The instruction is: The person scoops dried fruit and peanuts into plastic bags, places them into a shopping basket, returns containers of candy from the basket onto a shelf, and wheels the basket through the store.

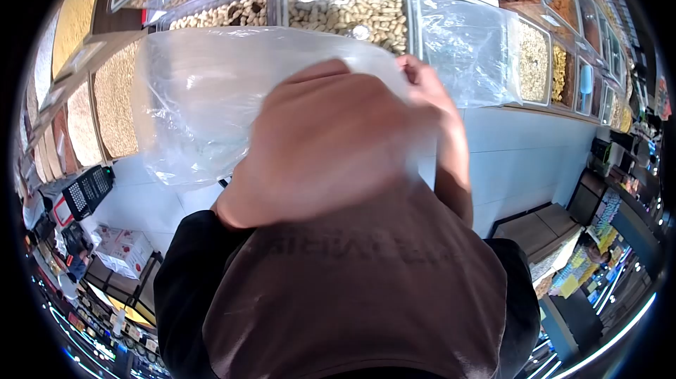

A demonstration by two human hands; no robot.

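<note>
My left hand (327, 143) is close to the camera and smeared by motion, its back toward me; its fingers are hidden or blurred. Beyond it, my right hand (426, 83) pinches the right end of a large clear plastic bag (197, 90). That bag stretches out to the left, wrinkled and milky, in front of the food bins. Whether my left hand touches the bag cannot be made out. Behind the bag is a bin of peanuts in the shell (348, 13). To the right, a second piece of clear plastic (468, 52) drapes over the bins.
A bin of darker mixed nuts (225, 13) stands left of the peanuts. More bins, one with pale grains (534, 62), run along the right. A black crate (88, 189) and a white printed box (123, 251) are at the left. Brown display boxes (539, 231) stand at the right.
</note>
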